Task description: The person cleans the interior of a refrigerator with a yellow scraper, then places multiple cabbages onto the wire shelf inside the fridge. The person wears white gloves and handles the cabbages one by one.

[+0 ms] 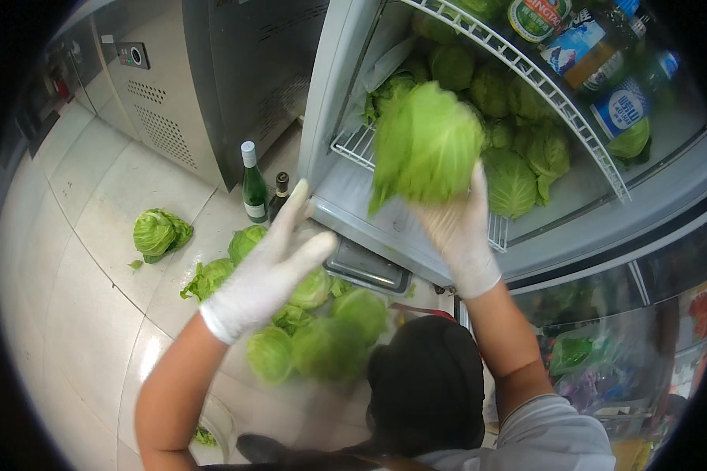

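My right hand, in a white glove, holds a green cabbage from below, in front of the open drinks fridge. Some of its outer leaves hang loose. More cabbages are piled on the white wire shelf behind it. My left hand, gloved too, is raised over the floor with thumb and fingers apart and holds nothing. Beneath and beside it, several cabbages lie on the tiles, partly blurred, and the left forearm and glove hide part of the group.
A lone cabbage lies on the floor at the left. A green glass bottle and a dark bottle stand by the fridge corner. A lidded tray lies below the sill. Bottles stand on the upper shelf. A pale bucket holds leaf scraps.
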`<action>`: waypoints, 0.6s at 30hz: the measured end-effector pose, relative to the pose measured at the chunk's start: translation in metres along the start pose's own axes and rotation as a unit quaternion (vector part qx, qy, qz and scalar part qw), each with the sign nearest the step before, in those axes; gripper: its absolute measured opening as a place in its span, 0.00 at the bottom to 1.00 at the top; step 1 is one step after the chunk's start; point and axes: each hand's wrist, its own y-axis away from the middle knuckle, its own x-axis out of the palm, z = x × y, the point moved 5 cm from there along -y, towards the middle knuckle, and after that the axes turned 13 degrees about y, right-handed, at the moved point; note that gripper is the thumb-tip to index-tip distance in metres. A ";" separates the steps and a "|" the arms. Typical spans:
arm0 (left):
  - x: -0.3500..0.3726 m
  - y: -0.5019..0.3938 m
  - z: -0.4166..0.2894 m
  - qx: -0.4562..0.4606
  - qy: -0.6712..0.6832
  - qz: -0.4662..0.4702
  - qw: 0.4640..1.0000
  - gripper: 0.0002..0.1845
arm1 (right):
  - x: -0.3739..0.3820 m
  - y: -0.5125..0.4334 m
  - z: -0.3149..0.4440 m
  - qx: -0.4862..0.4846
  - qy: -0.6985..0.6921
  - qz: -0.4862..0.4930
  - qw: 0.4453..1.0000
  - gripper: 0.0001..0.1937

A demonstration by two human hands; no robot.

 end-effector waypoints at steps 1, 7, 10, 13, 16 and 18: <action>-0.016 0.007 0.008 -0.025 -0.033 -0.002 0.999 0.55 | 0.004 -0.017 0.021 -0.060 0.063 -0.016 0.996 0.45; -0.110 0.057 0.070 -0.127 -0.139 -0.053 0.981 0.46 | -0.045 -0.185 0.093 -0.213 0.305 -0.236 0.898 0.51; -0.136 0.066 0.085 -0.109 -0.202 -0.079 0.970 0.41 | -0.080 -0.269 0.089 -0.175 0.545 -0.338 0.747 0.53; -0.157 0.087 0.120 -0.133 -0.122 -0.132 0.975 0.40 | -0.089 -0.291 0.085 -0.107 0.526 -0.328 0.777 0.51; -0.181 0.112 0.133 -0.120 -0.147 -0.143 0.971 0.40 | -0.061 -0.260 0.062 -0.110 0.387 -0.303 0.864 0.50; -0.176 0.108 0.137 -0.118 -0.129 -0.137 0.975 0.40 | -0.068 -0.236 0.080 -0.148 0.303 -0.296 0.894 0.44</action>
